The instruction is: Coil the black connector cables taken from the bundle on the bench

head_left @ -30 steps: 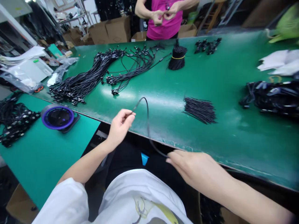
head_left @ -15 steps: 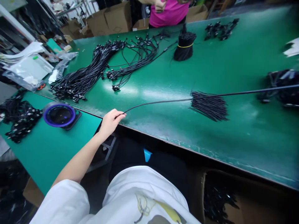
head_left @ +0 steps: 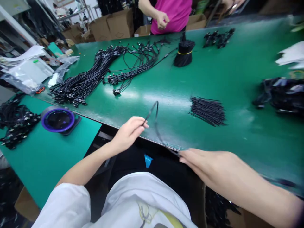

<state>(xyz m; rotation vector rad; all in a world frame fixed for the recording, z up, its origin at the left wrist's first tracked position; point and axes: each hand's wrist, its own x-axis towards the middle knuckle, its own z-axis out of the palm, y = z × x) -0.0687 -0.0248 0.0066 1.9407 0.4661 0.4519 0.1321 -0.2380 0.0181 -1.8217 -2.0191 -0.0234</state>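
Note:
A thin black cable (head_left: 156,122) bends in a loop between my two hands, over the front edge of the green table (head_left: 247,145). My left hand (head_left: 129,131) pinches one stretch of it between thumb and fingers. Lower and to the right, my right hand (head_left: 204,161), somewhat blurred, is closed on the cable near the table edge. Beyond my hands a flat pile of short black zip ties or wires (head_left: 207,110) lies on the table; which they are I cannot tell.
Long black cables (head_left: 95,69) and a looser cable group (head_left: 137,66) lie at the back left. A banded black bundle (head_left: 184,55) stands behind. A purple-rimmed round device (head_left: 57,120) sits on the left table. At right is a dark cable heap (head_left: 282,95). A person in pink (head_left: 173,15) stands opposite.
My right hand has come into view from the right, closed on the cable. The cable, stretched straight across the table before, now loops between my hands. My left hand moved right and nearer.

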